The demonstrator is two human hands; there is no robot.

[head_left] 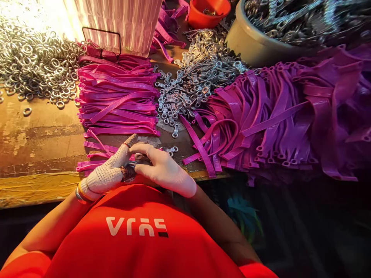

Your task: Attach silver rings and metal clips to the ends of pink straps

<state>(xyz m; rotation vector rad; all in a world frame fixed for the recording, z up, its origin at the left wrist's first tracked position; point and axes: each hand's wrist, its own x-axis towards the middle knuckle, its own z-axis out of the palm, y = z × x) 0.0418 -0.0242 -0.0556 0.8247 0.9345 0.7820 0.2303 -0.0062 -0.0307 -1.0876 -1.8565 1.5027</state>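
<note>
My left hand [108,172], in a dotted knit glove with worn dark fingertips, is closed at the table's front edge. Small metal rings [139,156] show between it and my right hand [162,166], which wears a smooth white glove and curls its fingers over them. The hands meet at the fingertips, so part of what they grip is hidden. Several pink straps [101,146] lie just beyond my left hand. A few metal links [171,150] rest behind my right knuckles.
A stack of pink straps [118,96] lies ahead, with loose rings [43,65] to its left. To its right are a pile of metal links [199,73] and a purple strap heap [261,116]. Behind stand an orange bowl [199,17] and a large tub [246,42] of metal parts.
</note>
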